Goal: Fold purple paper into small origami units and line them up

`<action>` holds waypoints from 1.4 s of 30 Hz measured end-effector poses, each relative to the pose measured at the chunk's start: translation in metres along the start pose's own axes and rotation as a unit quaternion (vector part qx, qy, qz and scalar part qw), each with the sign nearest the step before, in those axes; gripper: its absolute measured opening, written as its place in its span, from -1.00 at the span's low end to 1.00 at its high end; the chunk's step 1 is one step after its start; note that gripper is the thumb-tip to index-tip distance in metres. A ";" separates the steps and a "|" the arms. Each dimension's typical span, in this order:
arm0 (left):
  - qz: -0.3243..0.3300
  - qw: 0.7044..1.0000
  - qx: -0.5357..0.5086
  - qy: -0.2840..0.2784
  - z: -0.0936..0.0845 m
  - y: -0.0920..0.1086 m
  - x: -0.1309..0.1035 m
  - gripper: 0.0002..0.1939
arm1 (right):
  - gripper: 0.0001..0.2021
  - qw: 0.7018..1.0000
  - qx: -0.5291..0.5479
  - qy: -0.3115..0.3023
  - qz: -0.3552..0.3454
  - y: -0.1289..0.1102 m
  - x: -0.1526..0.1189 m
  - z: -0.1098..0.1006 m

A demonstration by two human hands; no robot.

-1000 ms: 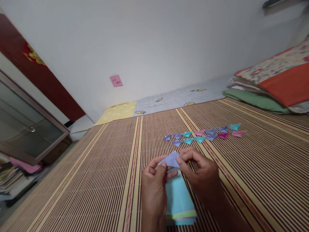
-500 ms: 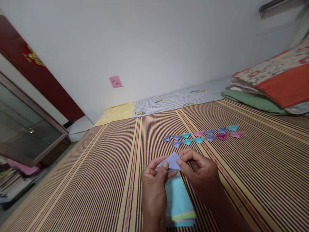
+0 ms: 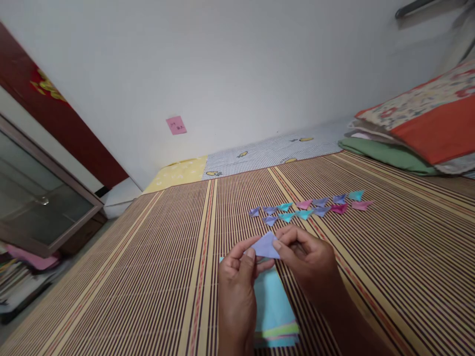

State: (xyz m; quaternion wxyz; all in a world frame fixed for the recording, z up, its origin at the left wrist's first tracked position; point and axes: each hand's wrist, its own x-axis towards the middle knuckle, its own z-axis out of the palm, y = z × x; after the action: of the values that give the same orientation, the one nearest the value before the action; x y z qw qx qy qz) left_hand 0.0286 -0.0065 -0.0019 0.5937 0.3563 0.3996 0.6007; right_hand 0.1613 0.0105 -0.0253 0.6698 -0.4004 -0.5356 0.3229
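Observation:
A folded purple paper triangle is held between both hands, its peak pointing up. My left hand pinches its left corner between thumb and fingers. On the right side, my right hand grips the paper's edge with thumb and forefinger. Beneath the hands lies a stack of coloured paper sheets, light blue on top, partly hidden by my left hand. Beyond the hands, several small folded paper pieces in purple, turquoise and pink, among them a magenta one, lie in two rows.
The striped mat covers the surface. Folded bedding is piled at the right. A patterned cloth runs along the wall, where a pink note hangs. A glass-panelled door stands at the left.
The purple triangle has shifted slightly right and its left part is a little less covered by my left thumb. Both hands keep their grip, and the view has moved slightly.

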 end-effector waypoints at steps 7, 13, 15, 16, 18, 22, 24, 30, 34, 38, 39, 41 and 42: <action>0.003 0.999 0.044 0.014 -0.007 -0.004 0.006 -0.73 | -0.80 0.997 0.009 -0.078 0.010 -0.008 0.003 -0.007; 0.014 0.995 0.095 -0.007 -0.010 -0.003 0.004 -0.75 | -0.79 0.990 0.016 -0.135 0.027 -0.014 0.003 -0.009; 0.031 0.992 0.122 -0.009 -0.009 0.000 0.003 -0.79 | -0.78 0.990 0.015 -0.136 0.031 -0.015 0.003 -0.010; 0.037 0.990 0.132 -0.010 -0.009 0.001 0.002 -0.80 | -0.78 0.990 0.010 -0.138 0.033 -0.016 0.004 -0.010; 0.043 0.989 0.143 -0.012 -0.008 0.002 0.001 -0.82 | -0.79 0.989 -0.007 -0.146 0.037 -0.016 0.004 -0.012; 0.034 0.990 0.137 -0.002 -0.009 0.001 0.001 -0.81 | -0.79 0.986 -0.035 -0.158 0.039 -0.014 0.005 -0.015; 0.027 0.991 0.130 0.012 -0.009 0.000 0.001 -0.79 | -0.85 0.987 -0.045 -0.151 0.038 -0.015 0.006 -0.016; 0.021 0.991 0.131 0.018 -0.008 -0.001 0.002 -0.77 | -0.91 0.981 -0.087 -0.171 -0.042 -0.025 0.009 -0.018; 0.021 0.991 0.134 0.007 -0.008 0.000 0.002 -0.77 | -0.93 0.975 -0.079 -0.193 -0.071 -0.029 0.011 -0.022; 0.023 0.990 0.142 0.000 -0.009 0.000 0.001 -0.77 | -0.93 0.974 -0.085 -0.199 -0.069 -0.028 0.010 -0.024; 0.024 0.989 0.145 -0.006 -0.009 0.000 0.001 -0.77 | -0.92 0.974 -0.088 -0.200 -0.064 -0.027 0.010 -0.024; 0.025 0.988 0.153 -0.020 -0.009 0.000 0.000 -0.78 | -0.87 0.974 -0.088 -0.201 -0.056 -0.025 0.009 -0.024; 0.026 0.987 0.157 -0.026 -0.009 0.000 0.000 -0.78 | -0.86 0.975 -0.084 -0.201 -0.049 -0.025 0.009 -0.023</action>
State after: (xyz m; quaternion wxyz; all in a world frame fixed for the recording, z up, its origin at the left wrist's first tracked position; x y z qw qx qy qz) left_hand 0.0202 -0.0073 -0.0058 0.5246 0.4706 0.4645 0.5363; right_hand 0.1858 0.0019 -0.0018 0.5273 -0.3554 -0.7037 0.3170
